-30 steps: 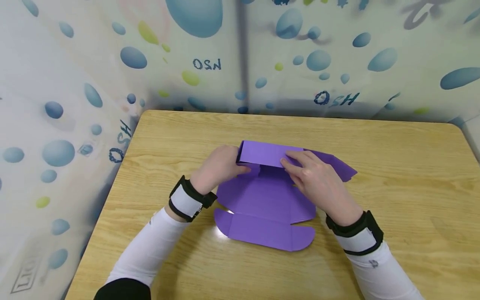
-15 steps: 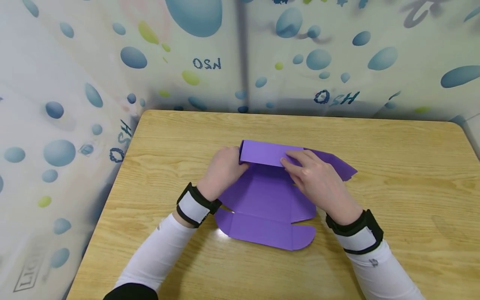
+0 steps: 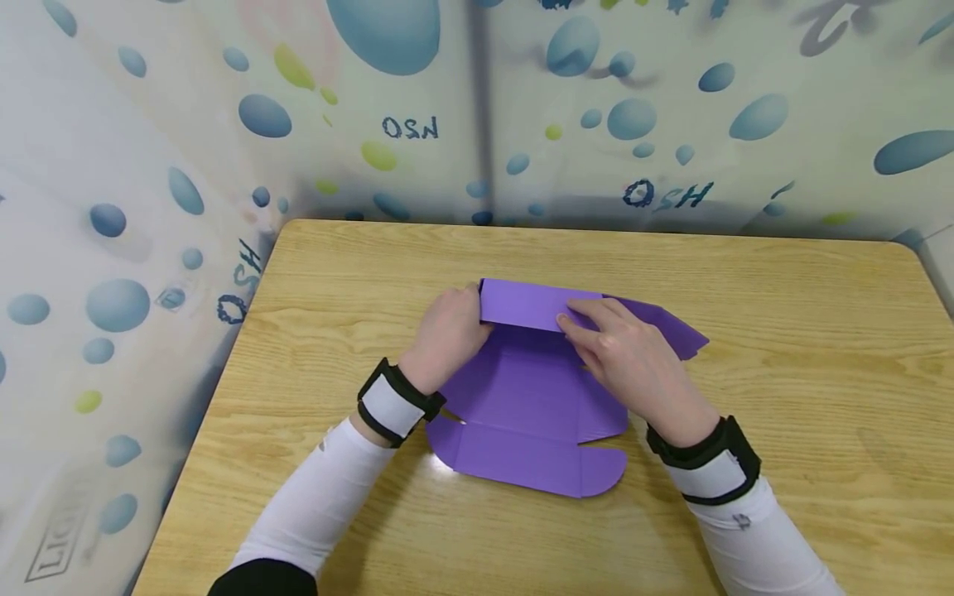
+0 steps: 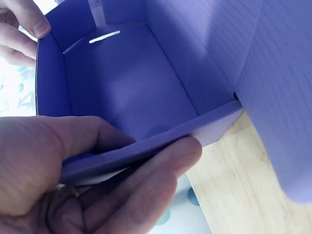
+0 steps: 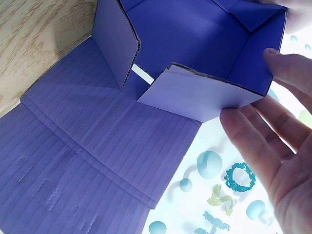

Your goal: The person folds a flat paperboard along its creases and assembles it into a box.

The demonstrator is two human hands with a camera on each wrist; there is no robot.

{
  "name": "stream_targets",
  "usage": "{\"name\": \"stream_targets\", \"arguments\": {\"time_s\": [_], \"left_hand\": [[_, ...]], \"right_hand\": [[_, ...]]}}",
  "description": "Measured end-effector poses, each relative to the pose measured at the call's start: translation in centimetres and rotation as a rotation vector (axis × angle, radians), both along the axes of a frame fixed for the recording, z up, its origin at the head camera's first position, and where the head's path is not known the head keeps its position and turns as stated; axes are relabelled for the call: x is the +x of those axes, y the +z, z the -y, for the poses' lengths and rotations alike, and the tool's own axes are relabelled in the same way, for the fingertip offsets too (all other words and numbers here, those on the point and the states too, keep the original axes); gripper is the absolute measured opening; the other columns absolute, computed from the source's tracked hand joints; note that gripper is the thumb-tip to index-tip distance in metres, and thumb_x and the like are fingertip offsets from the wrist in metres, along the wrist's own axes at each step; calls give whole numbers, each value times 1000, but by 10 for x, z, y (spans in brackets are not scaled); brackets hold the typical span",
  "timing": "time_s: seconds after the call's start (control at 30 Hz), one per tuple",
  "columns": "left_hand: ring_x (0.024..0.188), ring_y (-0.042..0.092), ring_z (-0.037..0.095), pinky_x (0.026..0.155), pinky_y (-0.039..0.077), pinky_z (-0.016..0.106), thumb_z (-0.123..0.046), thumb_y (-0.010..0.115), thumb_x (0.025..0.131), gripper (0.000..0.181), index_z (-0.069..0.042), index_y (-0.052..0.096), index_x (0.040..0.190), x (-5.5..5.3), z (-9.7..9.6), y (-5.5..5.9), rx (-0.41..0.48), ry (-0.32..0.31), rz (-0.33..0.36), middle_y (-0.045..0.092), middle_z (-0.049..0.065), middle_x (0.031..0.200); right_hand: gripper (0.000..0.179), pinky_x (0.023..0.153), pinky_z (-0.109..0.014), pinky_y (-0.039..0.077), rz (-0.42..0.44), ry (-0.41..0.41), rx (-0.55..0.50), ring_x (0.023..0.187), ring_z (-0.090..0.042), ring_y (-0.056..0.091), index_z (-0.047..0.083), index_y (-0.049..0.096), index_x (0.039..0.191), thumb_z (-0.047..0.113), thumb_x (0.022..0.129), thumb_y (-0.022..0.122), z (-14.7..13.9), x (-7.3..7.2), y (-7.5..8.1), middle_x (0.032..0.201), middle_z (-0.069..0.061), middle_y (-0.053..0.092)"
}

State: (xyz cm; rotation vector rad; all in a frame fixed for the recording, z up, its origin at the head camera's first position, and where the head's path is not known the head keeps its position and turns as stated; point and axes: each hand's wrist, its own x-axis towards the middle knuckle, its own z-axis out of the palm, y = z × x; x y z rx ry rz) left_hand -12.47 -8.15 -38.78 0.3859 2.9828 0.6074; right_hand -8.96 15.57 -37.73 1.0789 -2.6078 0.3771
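A partly folded purple cardboard box (image 3: 540, 305) stands tilted above the table, its lid panel (image 3: 522, 463) with rounded flaps spread toward me. My left hand (image 3: 447, 335) pinches the left end wall (image 4: 161, 141), thumb inside and fingers outside. At the long far wall, my right hand (image 3: 633, 356) grips near the right part, thumb over the edge and fingers on the outer face. In the right wrist view, two corner flaps (image 5: 170, 92) stand bent with a gap between them. Beyond them the right end panel (image 5: 97, 131) is folded outward, and a narrow slot shows light.
The wooden table (image 3: 790, 372) extends around the box on every side. A patterned curtain (image 3: 581, 149) with blue and green spots hangs along its back and left edges.
My left hand has shifted slightly right and lies closer around the box's left end. The right hand and the box stay almost where they were.
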Motion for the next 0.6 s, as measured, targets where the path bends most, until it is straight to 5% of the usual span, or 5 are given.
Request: {"name": "stream_targets", "arguments": {"time_s": [0.6], "left_hand": [[70, 66, 34, 55, 52, 44, -7, 69, 84, 21, 5, 59, 97, 2, -5, -6, -15, 42, -66, 64, 20, 77]], "right_hand": [[39, 68, -45, 56, 0, 0, -2, 108, -36, 56, 1, 70, 116, 1, 78, 78, 0, 0, 1, 119, -21, 61]]}}
